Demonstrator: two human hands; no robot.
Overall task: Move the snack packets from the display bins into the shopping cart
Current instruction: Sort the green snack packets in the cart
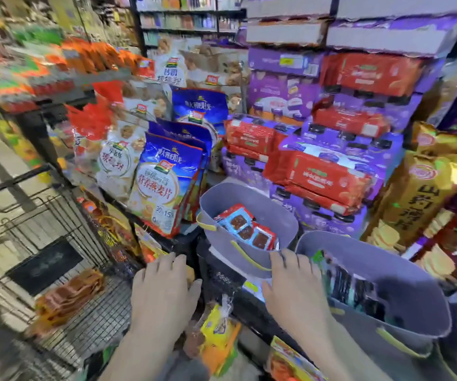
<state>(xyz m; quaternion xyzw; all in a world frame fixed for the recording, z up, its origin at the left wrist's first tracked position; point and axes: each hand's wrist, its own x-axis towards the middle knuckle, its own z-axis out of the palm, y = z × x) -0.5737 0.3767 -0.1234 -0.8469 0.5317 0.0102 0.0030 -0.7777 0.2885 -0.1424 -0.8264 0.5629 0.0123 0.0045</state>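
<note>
Both hands were spread flat, palms down, gripping nothing. The left hand (pixel 164 292) hung between the shopping cart (pixel 57 215) and the grey bin (pixel 252 193); the right hand (pixel 296 292) reached that bin's near rim. Red-and-blue snack packets (pixel 246 229) lay in the bin, and orange packets (pixel 68 298) in the cart.

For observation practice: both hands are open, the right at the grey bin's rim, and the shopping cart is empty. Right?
No: the head view shows orange-brown packets in the shopping cart. Left hand and right hand are open, the right at the grey bin's rim.
</note>
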